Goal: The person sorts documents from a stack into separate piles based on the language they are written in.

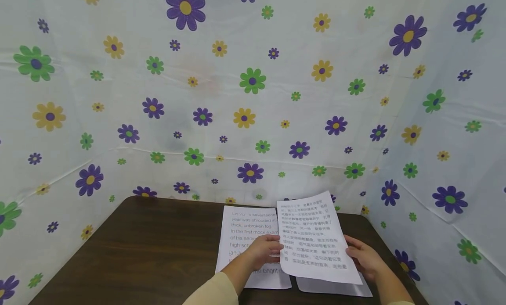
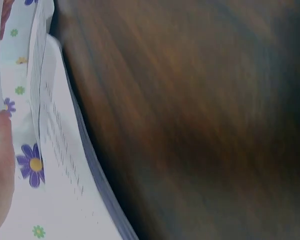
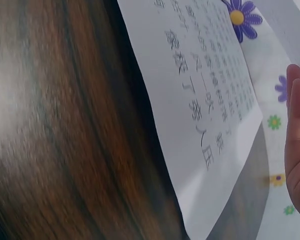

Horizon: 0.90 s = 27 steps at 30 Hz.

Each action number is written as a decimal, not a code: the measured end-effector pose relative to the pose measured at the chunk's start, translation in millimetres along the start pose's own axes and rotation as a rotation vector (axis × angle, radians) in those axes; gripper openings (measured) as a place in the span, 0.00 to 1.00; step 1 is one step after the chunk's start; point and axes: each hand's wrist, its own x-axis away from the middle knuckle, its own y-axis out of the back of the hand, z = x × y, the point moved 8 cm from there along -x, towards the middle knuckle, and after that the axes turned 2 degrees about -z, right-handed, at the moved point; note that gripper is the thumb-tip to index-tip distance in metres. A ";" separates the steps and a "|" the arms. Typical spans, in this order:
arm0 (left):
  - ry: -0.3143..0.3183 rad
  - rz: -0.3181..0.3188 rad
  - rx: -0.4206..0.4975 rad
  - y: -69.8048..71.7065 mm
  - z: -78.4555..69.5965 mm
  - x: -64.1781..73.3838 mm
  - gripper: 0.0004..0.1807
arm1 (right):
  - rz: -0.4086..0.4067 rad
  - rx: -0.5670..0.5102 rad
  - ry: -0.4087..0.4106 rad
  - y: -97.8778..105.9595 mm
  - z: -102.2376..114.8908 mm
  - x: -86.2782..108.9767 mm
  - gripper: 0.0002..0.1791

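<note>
A white sheet of paper (image 1: 312, 239) printed with Chinese characters is raised at a tilt over the table between both hands. My left hand (image 1: 265, 251) holds its left edge; in the left wrist view the fingers (image 2: 5, 135) show at the frame's edge. On the opposite side, my right hand (image 1: 365, 256) pinches the right edge, thumb in front. Under the raised sheet lies another paper (image 1: 332, 286), which carries large Chinese characters in the right wrist view. An English-printed paper (image 1: 233, 221) lies to the left, partly behind my left hand and forearm.
The dark brown wooden table (image 1: 150, 248) extends left of the papers. A white cloth (image 1: 221, 90) with purple, green and yellow flowers hangs behind the table and along both sides. In the left wrist view the English-printed paper shows a thick, layered edge (image 2: 97, 170).
</note>
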 end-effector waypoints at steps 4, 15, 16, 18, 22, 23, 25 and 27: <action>0.021 0.037 0.012 -15.4 5.0 1.6 0.33 | -0.018 0.021 -0.028 8.8 -7.3 -1.8 0.32; 0.070 0.066 0.006 -43.8 20.8 1.5 0.37 | -0.025 0.044 -0.086 22.7 -24.9 -2.4 0.33; 0.081 0.072 -0.001 -45.8 22.8 1.5 0.37 | -0.022 0.048 -0.085 22.8 -26.5 -2.3 0.33; 0.093 0.074 -0.008 -48.9 26.1 2.4 0.38 | -0.036 0.044 -0.090 23.6 -30.3 -2.6 0.33; 0.095 0.080 -0.007 -54.1 30.3 3.8 0.36 | -0.063 0.077 -0.080 24.5 -35.3 -5.0 0.32; 0.095 0.082 -0.005 -55.1 30.8 3.8 0.35 | -0.075 0.086 -0.079 25.2 -36.5 -5.9 0.31; 0.095 0.091 0.012 -57.5 31.3 3.3 0.34 | -0.094 0.150 -0.070 27.0 -37.9 -7.8 0.31; 0.098 0.091 0.025 -59.1 31.2 3.5 0.35 | -0.113 0.212 -0.066 28.6 -38.8 -9.5 0.32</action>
